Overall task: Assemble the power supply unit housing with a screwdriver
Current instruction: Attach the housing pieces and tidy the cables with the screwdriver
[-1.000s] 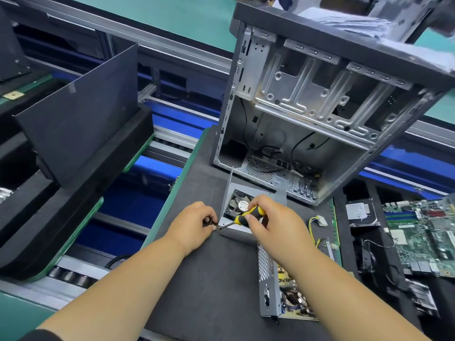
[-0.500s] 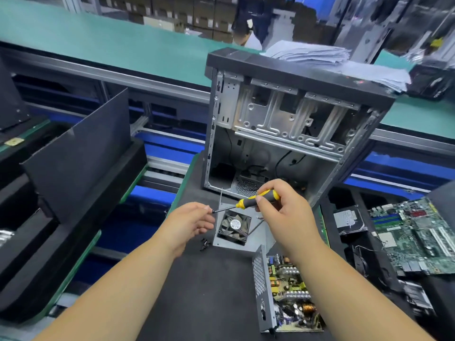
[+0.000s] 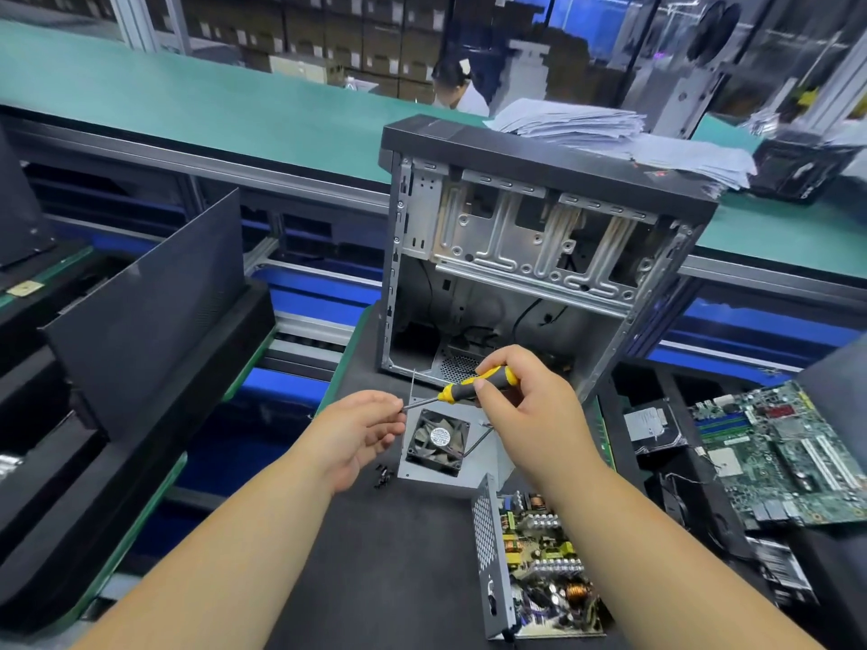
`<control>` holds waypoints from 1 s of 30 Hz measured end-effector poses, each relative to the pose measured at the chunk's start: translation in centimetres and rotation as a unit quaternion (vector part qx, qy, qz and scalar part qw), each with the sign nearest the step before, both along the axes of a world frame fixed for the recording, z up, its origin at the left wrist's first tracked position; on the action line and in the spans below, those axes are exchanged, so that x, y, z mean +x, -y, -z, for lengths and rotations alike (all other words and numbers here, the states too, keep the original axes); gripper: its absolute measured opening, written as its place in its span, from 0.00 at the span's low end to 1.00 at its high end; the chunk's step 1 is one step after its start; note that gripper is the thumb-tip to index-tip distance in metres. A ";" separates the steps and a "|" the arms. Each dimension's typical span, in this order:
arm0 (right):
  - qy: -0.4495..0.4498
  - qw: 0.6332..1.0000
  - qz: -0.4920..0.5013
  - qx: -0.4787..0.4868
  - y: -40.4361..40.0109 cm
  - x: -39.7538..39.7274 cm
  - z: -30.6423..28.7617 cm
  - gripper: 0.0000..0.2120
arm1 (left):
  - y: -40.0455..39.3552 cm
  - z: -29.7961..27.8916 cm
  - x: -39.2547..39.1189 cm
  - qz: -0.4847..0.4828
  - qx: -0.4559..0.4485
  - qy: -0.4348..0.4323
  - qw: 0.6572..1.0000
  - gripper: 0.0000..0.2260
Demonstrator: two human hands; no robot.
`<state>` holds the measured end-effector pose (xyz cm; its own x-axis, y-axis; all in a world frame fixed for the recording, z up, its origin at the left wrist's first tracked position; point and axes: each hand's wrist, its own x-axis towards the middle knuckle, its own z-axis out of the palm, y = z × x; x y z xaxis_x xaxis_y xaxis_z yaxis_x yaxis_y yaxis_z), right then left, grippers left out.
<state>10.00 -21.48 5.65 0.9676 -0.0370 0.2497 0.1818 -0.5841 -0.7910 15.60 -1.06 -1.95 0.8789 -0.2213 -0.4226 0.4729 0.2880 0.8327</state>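
Observation:
My right hand grips the yellow-and-black handle of a screwdriver, held level above the black mat. Its shaft points left to the fingertips of my left hand, which pinch at its tip; whether a screw sits there is too small to tell. Below them lies the grey housing cover with a black fan mounted in it. The other half of the power supply, with its perforated wall and bare circuit board, lies nearer me on the right. Several small black screws lie left of the cover.
An open computer case stands just behind the hands. A motherboard and a drive lie at the right. A dark side panel leans on black foam trays at the left. A person sits behind the far green conveyor.
Both hands have lifted off the cover and away from the screws on the mat. The screwdriver rose and levelled out, and my left fingers stayed at its tip. The view tilted upward.

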 end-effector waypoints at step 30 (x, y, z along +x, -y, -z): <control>0.014 1.000 0.009 0.023 0.3 0.2 -0.7 0.04 | 0.1 -0.5 -0.2 0.004 -0.078 -0.013 0.997 0.05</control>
<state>10.16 -21.73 6.32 0.9593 -0.0668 0.2744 0.1937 -0.5512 -0.8116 15.36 -1.17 -1.44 0.8664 -0.2930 -0.4043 0.4958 0.4094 0.7659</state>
